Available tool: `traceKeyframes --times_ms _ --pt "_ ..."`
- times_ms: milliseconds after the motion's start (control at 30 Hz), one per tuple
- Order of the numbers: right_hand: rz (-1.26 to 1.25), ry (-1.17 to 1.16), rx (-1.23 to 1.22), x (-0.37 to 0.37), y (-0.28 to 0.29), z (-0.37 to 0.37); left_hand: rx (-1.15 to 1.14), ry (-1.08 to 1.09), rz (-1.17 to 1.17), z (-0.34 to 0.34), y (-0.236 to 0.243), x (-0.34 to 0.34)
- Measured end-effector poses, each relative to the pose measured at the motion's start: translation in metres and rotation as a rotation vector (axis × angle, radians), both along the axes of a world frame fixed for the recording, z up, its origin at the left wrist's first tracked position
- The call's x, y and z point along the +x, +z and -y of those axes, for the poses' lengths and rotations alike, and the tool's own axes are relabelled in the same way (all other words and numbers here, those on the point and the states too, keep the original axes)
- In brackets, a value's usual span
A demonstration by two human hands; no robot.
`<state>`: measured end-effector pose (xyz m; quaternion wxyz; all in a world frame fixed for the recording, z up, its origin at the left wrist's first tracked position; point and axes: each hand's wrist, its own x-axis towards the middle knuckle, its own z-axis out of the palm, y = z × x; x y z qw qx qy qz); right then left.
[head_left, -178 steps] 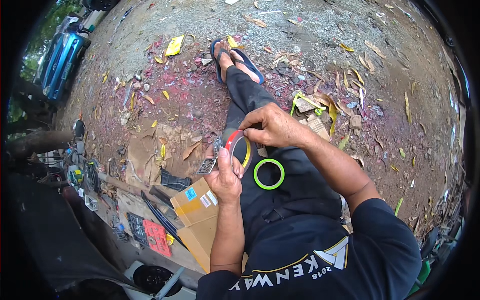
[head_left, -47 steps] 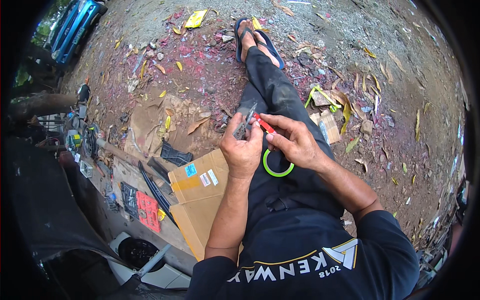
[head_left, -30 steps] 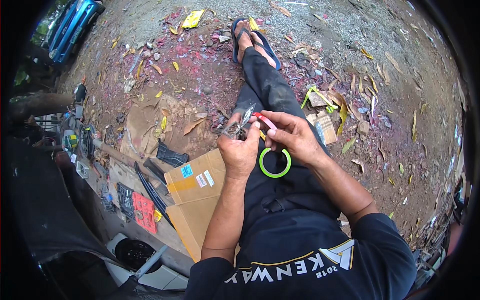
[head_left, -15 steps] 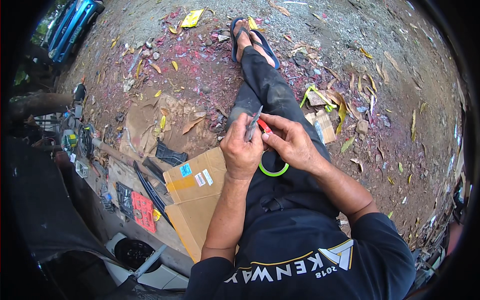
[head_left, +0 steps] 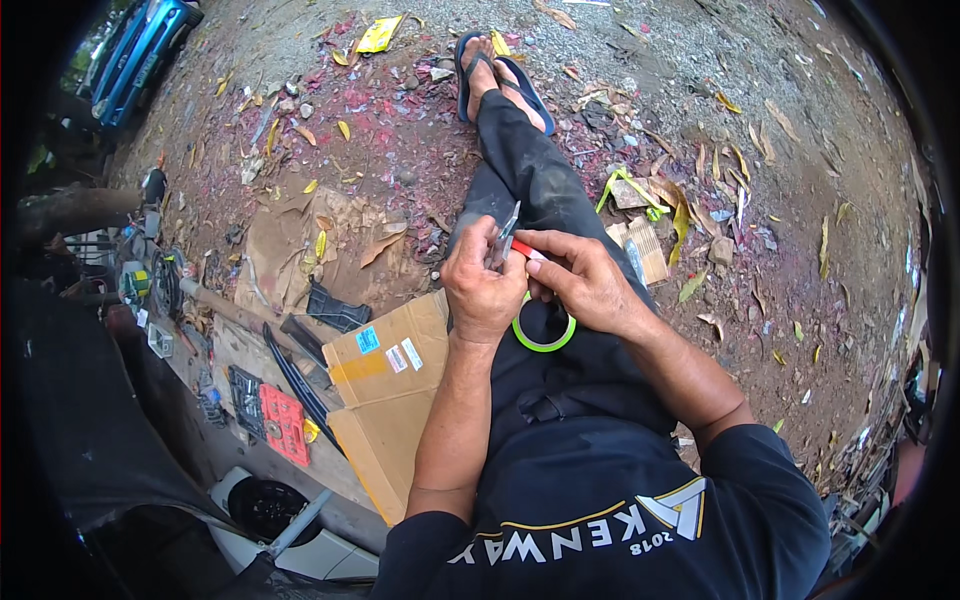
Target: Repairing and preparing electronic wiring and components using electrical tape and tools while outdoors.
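Above my lap, my left hand [head_left: 482, 285] is closed around a thin grey pointed blade [head_left: 511, 220], its tip sticking up past the fingers. Its handle is hidden, so its exact kind is unclear. My right hand [head_left: 590, 282] pinches a small flat red strip [head_left: 526, 250], which reaches across to the left fingertips beside the blade. Just below the right fingers is a roll of tape with a bright green edge [head_left: 546, 347], in front of my dark trousers. Whether the right fingers also hold this roll is hidden.
Flattened cardboard [head_left: 390, 375] lies left of my lap. Beyond it are an open red tool case [head_left: 285, 422] and a black plastic piece [head_left: 338, 307]. Dry leaves and litter cover the dirt. My crossed legs stretch ahead; a blue vehicle [head_left: 140, 60] stands far left.
The blade has turned slightly and its tip sits a little higher. The red strip now lies flatter between my hands. Both hands stay close together, and the tape roll has barely shifted.
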<state>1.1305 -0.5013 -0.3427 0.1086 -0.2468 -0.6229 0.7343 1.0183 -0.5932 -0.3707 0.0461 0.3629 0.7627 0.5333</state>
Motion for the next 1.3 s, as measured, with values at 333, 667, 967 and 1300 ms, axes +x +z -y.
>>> traceKeyframes --times_ms 333,667,967,1300 --pt "-0.147 -0.172 -0.203 0.016 0.007 -0.011 0.018 0.289 0.074 0.01 -0.013 -0.029" --pt "-0.233 -0.155 -0.588 0.013 0.001 -0.021 0.444 -0.089 0.845 0.01 0.01 -0.012" --pt "-0.283 -0.124 -0.594 0.019 -0.003 -0.028 0.584 0.006 0.99 0.026 0.01 -0.022" --pt "-0.47 0.041 -0.475 0.022 -0.006 -0.027 0.56 -0.072 1.126 0.018 -0.004 -0.008"
